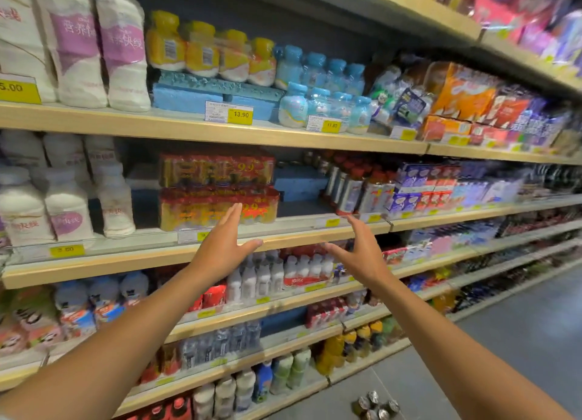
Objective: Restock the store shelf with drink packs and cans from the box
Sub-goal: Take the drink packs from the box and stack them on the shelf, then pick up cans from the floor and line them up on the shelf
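Two red-and-gold shrink-wrapped drink packs (217,189) sit stacked on the second shelf (283,230), just left of an empty gap with blue foam blocks (299,181) behind it. My left hand (225,244) is raised in front of the lower pack's right end, fingers apart, holding nothing. My right hand (362,251) is held open a little to the right, in front of the gap, palm facing the left hand. Several cans (376,405) stand on the floor at the bottom edge; the box is out of view.
White bottles (66,211) fill the left of the second shelf, dark bottles (356,186) and small cartons (422,183) its right. Yellow and blue bottle packs (252,63) are on the shelf above. Lower shelves hold more drinks. Grey floor (519,341) opens to the right.
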Demonstrator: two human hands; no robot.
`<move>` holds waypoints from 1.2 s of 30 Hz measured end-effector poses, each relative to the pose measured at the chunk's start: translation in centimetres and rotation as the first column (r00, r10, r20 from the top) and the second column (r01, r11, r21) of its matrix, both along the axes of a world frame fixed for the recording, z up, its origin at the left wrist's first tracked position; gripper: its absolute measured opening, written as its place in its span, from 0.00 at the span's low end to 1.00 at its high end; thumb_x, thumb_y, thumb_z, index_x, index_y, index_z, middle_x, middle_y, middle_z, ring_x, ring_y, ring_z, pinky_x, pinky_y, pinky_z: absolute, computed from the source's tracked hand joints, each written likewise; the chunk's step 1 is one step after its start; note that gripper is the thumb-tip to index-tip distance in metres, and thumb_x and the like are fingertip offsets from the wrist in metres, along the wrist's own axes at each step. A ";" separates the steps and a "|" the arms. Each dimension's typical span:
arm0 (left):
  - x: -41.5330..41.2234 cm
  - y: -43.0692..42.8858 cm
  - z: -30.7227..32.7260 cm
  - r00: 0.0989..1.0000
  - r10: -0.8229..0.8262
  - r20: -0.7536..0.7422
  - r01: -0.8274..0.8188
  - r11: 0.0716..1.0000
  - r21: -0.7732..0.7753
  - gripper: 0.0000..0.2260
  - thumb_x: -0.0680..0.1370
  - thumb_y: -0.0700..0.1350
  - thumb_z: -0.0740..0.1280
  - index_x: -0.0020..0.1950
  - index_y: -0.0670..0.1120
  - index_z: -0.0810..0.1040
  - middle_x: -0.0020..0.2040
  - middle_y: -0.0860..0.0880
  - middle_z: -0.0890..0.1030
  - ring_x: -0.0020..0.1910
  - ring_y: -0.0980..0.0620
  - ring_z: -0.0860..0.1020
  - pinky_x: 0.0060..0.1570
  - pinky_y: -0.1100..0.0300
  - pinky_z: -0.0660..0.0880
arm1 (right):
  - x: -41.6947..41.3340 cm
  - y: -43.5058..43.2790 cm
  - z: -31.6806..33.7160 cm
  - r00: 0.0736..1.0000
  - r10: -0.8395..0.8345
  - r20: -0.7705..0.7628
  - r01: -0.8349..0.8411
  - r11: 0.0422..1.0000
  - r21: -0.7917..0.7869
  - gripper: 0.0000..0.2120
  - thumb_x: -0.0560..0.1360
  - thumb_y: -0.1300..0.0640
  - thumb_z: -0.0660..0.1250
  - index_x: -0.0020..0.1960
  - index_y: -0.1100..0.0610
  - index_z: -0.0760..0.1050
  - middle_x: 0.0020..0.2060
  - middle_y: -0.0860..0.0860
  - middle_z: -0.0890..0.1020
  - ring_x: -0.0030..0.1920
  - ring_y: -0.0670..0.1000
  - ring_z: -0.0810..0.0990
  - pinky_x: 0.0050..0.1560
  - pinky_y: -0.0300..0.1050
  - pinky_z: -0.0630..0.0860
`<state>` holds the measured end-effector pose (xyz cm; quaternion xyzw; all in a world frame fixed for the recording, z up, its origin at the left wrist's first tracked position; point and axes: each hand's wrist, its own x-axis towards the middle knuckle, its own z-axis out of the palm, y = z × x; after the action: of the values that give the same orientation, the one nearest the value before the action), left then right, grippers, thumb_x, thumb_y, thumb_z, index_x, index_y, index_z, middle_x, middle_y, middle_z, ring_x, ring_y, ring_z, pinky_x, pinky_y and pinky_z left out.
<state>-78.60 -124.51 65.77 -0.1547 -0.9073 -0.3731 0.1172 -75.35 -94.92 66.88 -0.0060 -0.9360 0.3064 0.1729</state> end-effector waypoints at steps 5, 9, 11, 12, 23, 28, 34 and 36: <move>-0.5 6.0 -0.1 0.998 -0.069 0.013 0.069 0.998 -0.010 0.41 0.77 0.57 0.69 0.81 0.48 0.49 0.81 0.51 0.51 0.79 0.52 0.53 0.75 0.53 0.58 | 2.2 5.1 -0.9 0.995 -0.092 0.041 0.092 0.996 0.010 0.43 0.74 0.39 0.71 0.80 0.54 0.56 0.78 0.50 0.61 0.77 0.52 0.61 0.75 0.52 0.64; -0.7 12.6 -1.0 0.991 -0.137 0.015 0.137 0.990 -0.026 0.40 0.77 0.57 0.69 0.81 0.48 0.51 0.81 0.50 0.55 0.78 0.50 0.57 0.74 0.53 0.61 | 4.2 10.7 -1.8 0.981 -0.178 0.078 0.177 0.984 0.013 0.42 0.75 0.39 0.70 0.80 0.54 0.55 0.79 0.50 0.60 0.77 0.53 0.60 0.75 0.53 0.63; -0.7 15.8 -1.8 0.986 -0.168 0.026 0.168 0.985 -0.024 0.40 0.76 0.58 0.70 0.81 0.48 0.52 0.80 0.50 0.57 0.78 0.50 0.59 0.73 0.53 0.62 | 5.2 13.5 -2.3 0.973 -0.212 0.089 0.211 0.977 0.019 0.43 0.74 0.37 0.69 0.80 0.53 0.54 0.79 0.50 0.59 0.78 0.53 0.59 0.76 0.55 0.62; -0.7 17.5 -2.3 0.981 -0.191 0.044 0.192 0.981 -0.016 0.41 0.76 0.58 0.70 0.81 0.48 0.52 0.80 0.51 0.57 0.78 0.51 0.59 0.73 0.53 0.62 | 5.7 15.2 -2.8 0.968 -0.231 0.102 0.230 0.973 0.019 0.43 0.74 0.37 0.69 0.81 0.52 0.54 0.79 0.50 0.59 0.78 0.53 0.59 0.76 0.55 0.62; 0.6 35.9 -11.5 0.891 -0.333 0.308 0.361 0.932 -0.040 0.42 0.77 0.59 0.68 0.81 0.51 0.46 0.81 0.53 0.51 0.79 0.50 0.55 0.73 0.54 0.61 | 8.9 32.7 -9.8 0.898 -0.368 0.240 0.367 0.929 0.053 0.41 0.73 0.41 0.73 0.78 0.57 0.61 0.74 0.53 0.67 0.74 0.52 0.65 0.73 0.48 0.64; -0.1 40.1 -18.4 0.861 -0.313 0.402 0.373 0.924 -0.081 0.42 0.75 0.62 0.69 0.81 0.52 0.50 0.81 0.52 0.54 0.78 0.52 0.57 0.75 0.52 0.61 | 8.7 37.5 -15.8 0.853 -0.360 0.378 0.377 0.926 0.030 0.39 0.74 0.42 0.73 0.77 0.57 0.61 0.74 0.54 0.68 0.73 0.53 0.67 0.70 0.46 0.64; -4.2 43.3 -26.8 0.773 -0.365 0.518 0.484 0.868 -0.112 0.36 0.76 0.57 0.70 0.80 0.53 0.56 0.77 0.56 0.61 0.75 0.55 0.63 0.73 0.59 0.62 | 6.3 40.4 -24.4 0.750 -0.360 0.554 0.434 0.901 -0.002 0.42 0.73 0.37 0.70 0.79 0.55 0.58 0.77 0.53 0.63 0.75 0.54 0.64 0.73 0.49 0.63; -6.6 44.9 -30.2 0.721 -0.360 0.592 0.519 0.846 -0.118 0.32 0.77 0.55 0.70 0.78 0.54 0.61 0.75 0.56 0.65 0.71 0.56 0.68 0.68 0.61 0.66 | 5.1 41.6 -27.7 0.703 -0.367 0.609 0.464 0.886 -0.002 0.43 0.72 0.35 0.69 0.79 0.55 0.58 0.77 0.54 0.64 0.75 0.54 0.64 0.73 0.48 0.63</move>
<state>-85.16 -79.57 35.53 -0.2690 -0.8805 -0.2883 -0.2630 -70.24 -53.31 39.18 -0.3259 -0.8896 0.3134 -0.0644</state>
